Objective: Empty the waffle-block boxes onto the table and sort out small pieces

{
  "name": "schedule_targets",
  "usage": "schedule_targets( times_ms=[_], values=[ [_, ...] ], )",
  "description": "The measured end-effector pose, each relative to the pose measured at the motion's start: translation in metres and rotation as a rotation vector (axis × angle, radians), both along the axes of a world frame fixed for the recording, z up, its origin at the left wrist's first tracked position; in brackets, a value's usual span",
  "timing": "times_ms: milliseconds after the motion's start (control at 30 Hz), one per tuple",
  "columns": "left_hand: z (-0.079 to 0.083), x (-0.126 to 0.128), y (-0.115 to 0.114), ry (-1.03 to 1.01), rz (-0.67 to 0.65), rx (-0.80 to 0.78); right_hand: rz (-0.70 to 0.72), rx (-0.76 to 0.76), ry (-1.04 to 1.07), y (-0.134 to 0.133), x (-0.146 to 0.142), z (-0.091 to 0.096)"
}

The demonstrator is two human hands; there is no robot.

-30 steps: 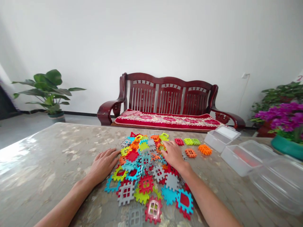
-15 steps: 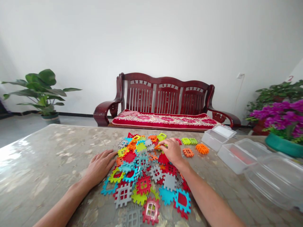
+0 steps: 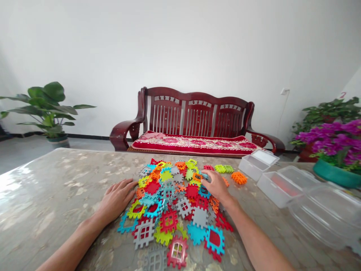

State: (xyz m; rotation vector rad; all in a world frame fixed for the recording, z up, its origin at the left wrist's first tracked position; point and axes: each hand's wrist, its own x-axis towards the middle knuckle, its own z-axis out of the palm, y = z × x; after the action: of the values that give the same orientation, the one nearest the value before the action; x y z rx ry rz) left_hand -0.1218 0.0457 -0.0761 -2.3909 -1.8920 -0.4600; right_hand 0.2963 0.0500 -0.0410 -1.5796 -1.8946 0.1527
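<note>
A pile of toothed plastic building tiles point(image 3: 152, 187) in red, blue, grey, lime and orange covers the middle of the table. My left hand point(image 3: 120, 195) lies flat at the pile's left edge, fingers stretched out, holding nothing. At the right side of the pile, my right hand point(image 3: 216, 185) has its thumb and fingers pinched at an orange tile point(image 3: 197, 177). Below that hand a blue window tile point(image 3: 204, 191) is partly covered. Nearer me lie a grey window tile point(image 3: 144, 233), a red window tile point(image 3: 177, 251) and a blue-framed tile point(image 3: 214, 239).
Lime tiles point(image 3: 224, 169) and a stack of orange tiles point(image 3: 239, 178) sit apart on the right. Clear plastic boxes point(image 3: 278, 190) with open lids stand farther right, beside purple flowers in a green pot point(image 3: 335, 173). A wooden bench point(image 3: 197, 116) is behind the table point(image 3: 70, 177).
My right hand has moved right with the orange tile, uncovering lime and red tiles in the pile. My left hand stays where it was. The view has shifted slightly.
</note>
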Motion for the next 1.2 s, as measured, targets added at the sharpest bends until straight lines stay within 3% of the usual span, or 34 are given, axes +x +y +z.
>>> schedule_targets(
  times_ms=[267,500,700,867,1000,1200],
  values=[
    [0.003,0.001,0.0,0.014,0.009,-0.028,-0.02,-0.155,-0.139,0.006,-0.012,0.01],
    [-0.003,-0.003,0.002,0.045,0.0,-0.013,-0.074,-0.011,-0.183,0.003,-0.011,0.013],
    [-0.007,-0.007,0.005,0.018,-0.035,0.0,-0.448,0.126,-0.106,0.0,0.054,0.014],
    [-0.007,-0.007,0.005,0.008,-0.034,-0.003,-0.741,0.023,-0.195,-0.016,0.107,0.014],
    [-0.009,-0.008,0.006,-0.001,-0.041,0.009,-0.886,-0.11,-0.185,-0.022,0.119,0.012],
    [-0.009,-0.009,0.006,0.01,-0.044,0.004,-0.904,-0.213,-0.197,-0.019,0.119,0.006]
  ],
)
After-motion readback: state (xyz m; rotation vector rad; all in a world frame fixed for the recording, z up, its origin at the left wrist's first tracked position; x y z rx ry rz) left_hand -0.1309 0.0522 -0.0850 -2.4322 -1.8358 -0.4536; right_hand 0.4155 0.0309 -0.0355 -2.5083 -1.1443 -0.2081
